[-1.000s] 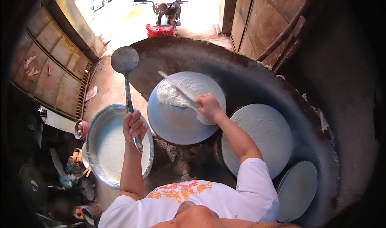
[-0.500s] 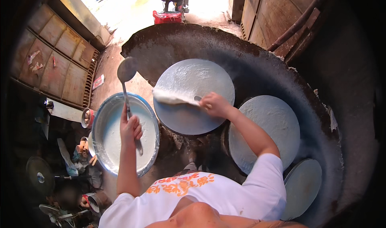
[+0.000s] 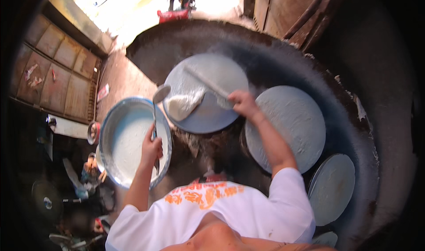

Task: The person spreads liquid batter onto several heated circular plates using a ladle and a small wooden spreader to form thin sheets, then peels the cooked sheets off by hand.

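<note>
My left hand (image 3: 152, 147) is wrapped round the handle of a metal ladle (image 3: 162, 93), held upright above a blue-rimmed basin (image 3: 103, 156) of white batter (image 3: 133, 147). The ladle's bowl overlaps the left edge of a round griddle (image 3: 217, 123). My right hand (image 3: 243, 104) grips a long flat scraper (image 3: 207, 83), which slants over the griddle's far part. A soft heap of white batter (image 3: 182, 106) lies on the griddle's left side, nearer to me than the scraper. A thin layer of batter coats the far part; the near part looks barer.
A second round griddle (image 3: 287, 131) with a spread white layer sits under my right forearm. A third (image 3: 333, 190) stands at the lower right. They rest along a dark curved stove top (image 3: 265, 45). Cluttered items surround a small bucket (image 3: 94, 132) at left. A red motorbike (image 3: 174, 15) stands beyond.
The scraper has swung up and away from the batter, which now lies heaped on the griddle's left side. The ladle's bowl has come lower and right. The whole view has shifted slightly.
</note>
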A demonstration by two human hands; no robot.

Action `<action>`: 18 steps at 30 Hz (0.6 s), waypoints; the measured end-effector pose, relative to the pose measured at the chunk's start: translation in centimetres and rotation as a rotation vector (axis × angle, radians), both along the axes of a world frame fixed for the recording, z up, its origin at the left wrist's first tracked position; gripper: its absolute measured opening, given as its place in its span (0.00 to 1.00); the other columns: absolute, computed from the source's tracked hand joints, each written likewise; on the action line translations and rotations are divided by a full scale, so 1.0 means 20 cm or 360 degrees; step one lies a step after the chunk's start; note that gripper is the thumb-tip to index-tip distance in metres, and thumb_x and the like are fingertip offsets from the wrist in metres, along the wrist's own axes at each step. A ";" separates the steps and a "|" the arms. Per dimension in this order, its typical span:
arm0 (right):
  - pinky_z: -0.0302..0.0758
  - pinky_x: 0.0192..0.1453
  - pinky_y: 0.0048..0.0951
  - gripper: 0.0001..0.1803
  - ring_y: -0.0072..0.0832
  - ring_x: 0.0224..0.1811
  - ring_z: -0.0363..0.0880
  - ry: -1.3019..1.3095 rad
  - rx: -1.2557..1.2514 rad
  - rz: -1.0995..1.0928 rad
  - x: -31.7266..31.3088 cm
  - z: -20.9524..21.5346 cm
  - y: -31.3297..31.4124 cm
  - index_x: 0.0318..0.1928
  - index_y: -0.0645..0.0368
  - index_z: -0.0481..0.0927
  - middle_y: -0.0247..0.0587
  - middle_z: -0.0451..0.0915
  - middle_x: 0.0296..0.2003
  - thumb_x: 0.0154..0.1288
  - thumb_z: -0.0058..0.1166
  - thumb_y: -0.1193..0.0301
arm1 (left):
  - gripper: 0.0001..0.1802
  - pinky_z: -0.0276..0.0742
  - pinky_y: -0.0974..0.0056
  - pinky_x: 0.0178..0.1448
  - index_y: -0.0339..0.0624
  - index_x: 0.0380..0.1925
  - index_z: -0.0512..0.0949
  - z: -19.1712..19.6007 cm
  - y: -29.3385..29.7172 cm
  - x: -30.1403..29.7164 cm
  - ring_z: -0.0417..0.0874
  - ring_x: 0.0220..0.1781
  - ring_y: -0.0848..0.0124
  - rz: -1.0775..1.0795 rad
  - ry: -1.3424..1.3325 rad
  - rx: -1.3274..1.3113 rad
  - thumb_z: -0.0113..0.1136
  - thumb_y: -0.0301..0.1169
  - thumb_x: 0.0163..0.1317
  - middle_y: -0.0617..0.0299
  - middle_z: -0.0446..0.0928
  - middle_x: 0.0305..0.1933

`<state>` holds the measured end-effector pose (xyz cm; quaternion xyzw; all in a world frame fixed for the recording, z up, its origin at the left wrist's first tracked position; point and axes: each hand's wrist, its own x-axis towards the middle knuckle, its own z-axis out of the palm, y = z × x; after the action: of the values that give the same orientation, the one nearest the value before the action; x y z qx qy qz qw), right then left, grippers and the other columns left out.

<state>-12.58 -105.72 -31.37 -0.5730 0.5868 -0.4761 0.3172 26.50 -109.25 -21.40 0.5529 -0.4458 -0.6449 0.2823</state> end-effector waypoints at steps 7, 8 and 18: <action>0.74 0.47 0.33 0.15 0.36 0.43 0.75 0.0784 -0.0244 -0.0152 0.27 0.08 0.35 0.36 0.51 0.83 0.30 0.81 0.41 0.44 0.55 0.79 | 0.37 0.59 0.70 0.11 0.55 0.70 0.52 -0.06 0.19 0.01 0.58 0.09 0.79 -0.0218 -0.0041 0.0052 0.45 0.23 0.59 0.70 0.58 0.12; 0.75 0.47 0.34 0.16 0.36 0.43 0.75 0.0772 -0.0233 -0.0268 0.32 0.08 0.33 0.36 0.51 0.83 0.31 0.81 0.42 0.44 0.54 0.80 | 0.37 0.60 0.69 0.11 0.55 0.70 0.52 -0.10 0.19 0.02 0.60 0.09 0.78 -0.0204 -0.0039 0.0019 0.46 0.23 0.59 0.70 0.60 0.12; 0.74 0.30 0.22 0.16 0.19 0.24 0.75 -0.1197 0.0292 -0.0516 1.50 0.16 0.16 0.52 0.60 0.69 0.42 0.81 0.38 0.64 0.52 0.74 | 0.34 0.55 0.75 0.11 0.55 0.71 0.47 0.28 0.02 0.40 0.57 0.09 0.84 -0.0369 0.0576 -0.0475 0.44 0.25 0.68 0.72 0.60 0.15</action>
<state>17.49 -102.45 -28.20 -0.2287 0.5527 -0.6417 0.4800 34.42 -108.86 -15.77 0.3259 -0.5387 -0.6885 0.3599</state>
